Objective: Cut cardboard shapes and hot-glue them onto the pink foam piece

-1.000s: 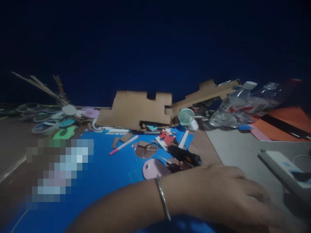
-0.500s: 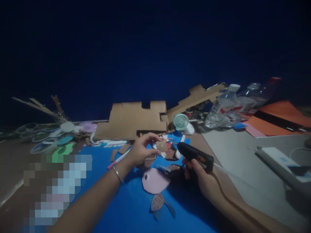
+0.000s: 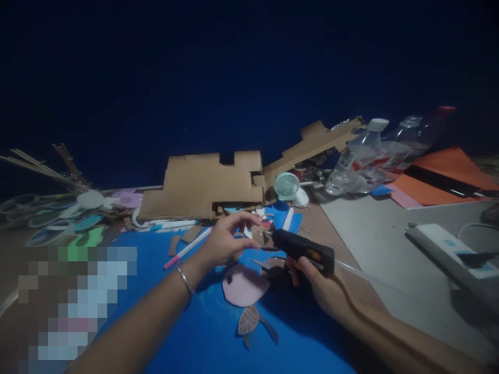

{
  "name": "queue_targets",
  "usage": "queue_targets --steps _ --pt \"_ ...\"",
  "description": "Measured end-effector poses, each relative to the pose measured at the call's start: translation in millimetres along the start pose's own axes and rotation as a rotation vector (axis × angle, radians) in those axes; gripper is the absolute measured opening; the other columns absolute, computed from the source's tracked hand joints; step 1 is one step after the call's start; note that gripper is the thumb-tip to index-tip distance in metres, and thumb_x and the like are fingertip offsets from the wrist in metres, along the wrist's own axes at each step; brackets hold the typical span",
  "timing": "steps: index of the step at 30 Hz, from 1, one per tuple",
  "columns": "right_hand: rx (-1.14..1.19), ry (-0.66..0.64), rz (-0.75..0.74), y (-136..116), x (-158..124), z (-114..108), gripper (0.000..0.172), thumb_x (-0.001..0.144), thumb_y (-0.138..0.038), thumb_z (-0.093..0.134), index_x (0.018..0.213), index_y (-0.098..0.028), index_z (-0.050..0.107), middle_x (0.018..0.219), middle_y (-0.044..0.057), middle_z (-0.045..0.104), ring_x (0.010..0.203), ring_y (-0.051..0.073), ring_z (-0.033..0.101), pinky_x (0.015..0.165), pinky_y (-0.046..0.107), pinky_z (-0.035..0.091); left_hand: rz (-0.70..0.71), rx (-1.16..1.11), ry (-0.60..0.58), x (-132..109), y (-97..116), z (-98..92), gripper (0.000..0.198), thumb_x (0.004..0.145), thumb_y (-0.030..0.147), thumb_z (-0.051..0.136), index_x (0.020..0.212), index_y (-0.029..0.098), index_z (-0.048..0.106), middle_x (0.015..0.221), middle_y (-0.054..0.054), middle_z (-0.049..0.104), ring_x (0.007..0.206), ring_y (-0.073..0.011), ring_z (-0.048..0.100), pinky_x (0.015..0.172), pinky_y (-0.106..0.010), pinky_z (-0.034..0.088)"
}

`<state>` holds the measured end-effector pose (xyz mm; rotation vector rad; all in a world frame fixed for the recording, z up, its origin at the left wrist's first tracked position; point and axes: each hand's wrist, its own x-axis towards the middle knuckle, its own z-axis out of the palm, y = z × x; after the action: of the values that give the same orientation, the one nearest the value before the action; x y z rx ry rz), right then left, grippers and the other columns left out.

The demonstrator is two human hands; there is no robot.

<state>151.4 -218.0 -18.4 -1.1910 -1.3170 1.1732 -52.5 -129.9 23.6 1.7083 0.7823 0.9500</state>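
Observation:
My right hand point(image 3: 307, 270) is wrapped round a black glue gun point(image 3: 304, 248), a clear glue stick point(image 3: 354, 270) coming out of its back. The nozzle points left, close to the fingertips of my left hand point(image 3: 230, 236). Those fingers are pinched on a small cardboard piece point(image 3: 262, 237), which is partly hidden and hard to make out. Below them, a pink rounded cutout point(image 3: 245, 286) with a dark eye spot lies on the blue sheet point(image 3: 187, 332). A leaf-patterned cutout point(image 3: 248, 319) with small fins lies nearer me. Scissors point(image 3: 268, 266) are by the pink cutout, partly hidden.
Behind my hands stand a large cut cardboard piece point(image 3: 206, 182) and a small green fan point(image 3: 287, 186). Markers point(image 3: 187, 248) and scraps lie around the left hand. Plastic bottles point(image 3: 362, 156), orange paper point(image 3: 448, 176) and a power strip point(image 3: 456, 254) are at right.
The glue gun's nozzle has come closer to my left fingertips. The small cardboard piece, whose flat face showed before, is now less visible. The view has shifted slightly.

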Motion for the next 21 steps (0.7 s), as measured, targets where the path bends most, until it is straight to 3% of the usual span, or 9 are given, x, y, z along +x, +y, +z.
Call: queue_targets --steps 4,10,21 --pt "-0.037 0.0 -0.031 -0.7 0.0 -0.3 0.051 0.084 -0.053 0.043 0.048 -0.018 0.049 0.051 0.001 0.05 0.051 0.014 0.049 0.06 0.029 0.044 0.003 0.0 0.001 0.6 -1.7 -0.8 0.035 0.059 0.02 0.078 0.092 0.021 0.064 0.095 -0.004 0.06 0.088 -0.0188 0.053 0.079 -0.034 0.042" --pt "-0.059 -0.022 -0.026 1.8 -1.4 -2.5 0.041 0.085 -0.051 0.043 0.069 -0.018 0.06 0.056 0.0 0.053 0.054 0.016 0.051 0.061 0.029 0.043 0.025 -0.01 -0.011 1.3 -2.9 -2.2 0.036 0.059 0.022 0.078 0.092 0.02 0.063 0.095 -0.005 0.06 0.087 -0.0181 0.054 0.078 -0.034 0.042" --pt "-0.111 -0.052 -0.053 -4.0 -3.6 -3.7 0.045 0.087 -0.049 0.04 0.058 -0.019 0.056 0.055 0.001 0.052 0.063 0.017 0.054 0.067 0.029 0.042 0.048 -0.037 -0.001 2.1 -4.5 -2.4 0.037 0.058 0.02 0.078 0.092 0.02 0.063 0.096 -0.004 0.06 0.089 -0.0176 0.054 0.079 -0.034 0.042"
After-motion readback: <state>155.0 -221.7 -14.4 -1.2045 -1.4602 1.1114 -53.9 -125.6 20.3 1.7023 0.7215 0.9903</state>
